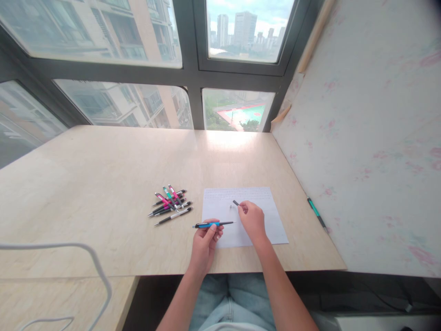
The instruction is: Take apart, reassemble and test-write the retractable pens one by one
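Note:
My left hand (206,241) is closed around a blue pen (214,224), held roughly level above the lower left of a white sheet of paper (272,230). The pen's dark front end narrows to a thin tip pointing right. Over the paper, my right hand (253,218) pinches a short dark tube-like piece (236,202) between thumb and fingers. It is apart from the pen. A tiny dark bit (230,207) lies on the sheet just left of that piece; its kind is too small to tell. Rows of faint writing run along the paper's top.
Left of the paper lies a loose pile of several pens (168,202) in pink, green, black and white. A green and black pen (317,214) rests along the right wall (372,184). A white cable (93,253) curves over the lower left of the table (103,184).

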{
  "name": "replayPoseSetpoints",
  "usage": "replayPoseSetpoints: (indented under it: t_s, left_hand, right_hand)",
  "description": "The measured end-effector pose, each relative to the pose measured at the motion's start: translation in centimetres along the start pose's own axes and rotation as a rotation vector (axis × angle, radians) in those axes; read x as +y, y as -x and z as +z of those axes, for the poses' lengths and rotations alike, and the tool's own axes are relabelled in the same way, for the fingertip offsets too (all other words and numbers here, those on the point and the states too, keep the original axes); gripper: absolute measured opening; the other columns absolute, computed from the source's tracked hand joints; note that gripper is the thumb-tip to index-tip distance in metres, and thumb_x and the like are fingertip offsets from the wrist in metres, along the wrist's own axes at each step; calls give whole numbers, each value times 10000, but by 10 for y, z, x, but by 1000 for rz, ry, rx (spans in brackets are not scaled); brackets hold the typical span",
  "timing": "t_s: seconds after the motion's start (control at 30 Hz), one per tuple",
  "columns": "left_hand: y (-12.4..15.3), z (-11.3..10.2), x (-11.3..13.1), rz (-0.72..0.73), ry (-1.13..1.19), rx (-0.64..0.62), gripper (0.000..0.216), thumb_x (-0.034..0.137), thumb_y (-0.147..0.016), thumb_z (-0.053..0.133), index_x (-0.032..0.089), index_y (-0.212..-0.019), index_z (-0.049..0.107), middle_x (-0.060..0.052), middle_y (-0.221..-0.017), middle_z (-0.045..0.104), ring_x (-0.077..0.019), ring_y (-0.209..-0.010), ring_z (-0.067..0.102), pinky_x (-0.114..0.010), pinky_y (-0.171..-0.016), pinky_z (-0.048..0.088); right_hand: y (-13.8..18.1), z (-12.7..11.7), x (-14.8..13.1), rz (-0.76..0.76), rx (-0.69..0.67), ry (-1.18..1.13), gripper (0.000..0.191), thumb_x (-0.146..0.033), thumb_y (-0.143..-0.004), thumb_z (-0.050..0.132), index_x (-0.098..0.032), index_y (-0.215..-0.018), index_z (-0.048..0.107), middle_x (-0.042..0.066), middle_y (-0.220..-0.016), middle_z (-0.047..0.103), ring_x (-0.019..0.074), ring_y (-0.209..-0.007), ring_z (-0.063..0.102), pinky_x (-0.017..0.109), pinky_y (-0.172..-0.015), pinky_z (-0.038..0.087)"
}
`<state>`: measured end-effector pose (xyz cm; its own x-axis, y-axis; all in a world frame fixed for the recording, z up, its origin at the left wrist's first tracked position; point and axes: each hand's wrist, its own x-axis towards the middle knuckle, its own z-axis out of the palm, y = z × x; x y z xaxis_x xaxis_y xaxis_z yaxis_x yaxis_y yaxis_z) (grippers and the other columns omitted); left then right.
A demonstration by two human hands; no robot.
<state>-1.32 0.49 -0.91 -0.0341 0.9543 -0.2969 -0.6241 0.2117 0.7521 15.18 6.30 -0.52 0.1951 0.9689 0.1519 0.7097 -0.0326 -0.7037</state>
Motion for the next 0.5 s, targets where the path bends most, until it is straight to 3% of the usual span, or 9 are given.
replayPoseSetpoints:
  t_s: [0.17, 0.3, 0.4, 0.5]
  left_hand:
    - [1, 3, 2, -8, -30, 11, 289, 314, -717, 777, 134, -926, 689, -61, -746, 700, -125, -655, 615, -236, -625, 461]
    - [1, 4, 1, -4, -48, 14, 297, 325, -729, 768, 140, -944, 679, -56, -736, 696, -126, -651, 613, -239, -626, 458]
    - [1, 3, 1, 18, -88, -13, 274, 331, -738, 759, 144, -920, 676, -49, -718, 693, -117, -626, 592, -237, -618, 451]
    - [3, 3, 1, 28, -175, -49, 263, 329, -730, 763, 135, -891, 688, -48, -692, 683, -124, -616, 581, -245, -609, 447]
  right_hand:
    - [5, -1, -2, 12, -77, -78, 255, -322, -868, 507, -199, -736, 687, 57, -703, 697, 199, -667, 617, 306, -671, 428]
    - [17, -16, 2, 106, -116, -299, 395, -447, -918, 442, -190, -743, 685, 42, -675, 683, 179, -605, 589, 284, -606, 426]
    - [27, -24, -2, 121, -279, -516, 445, -513, -924, 421, -175, -823, 693, 42, -701, 687, 165, -610, 590, 260, -568, 431]
    - [37, -31, -9, 50, -452, -561, 454, -502, -929, 435, -169, -751, 688, 36, -670, 673, 155, -619, 590, 253, -590, 439]
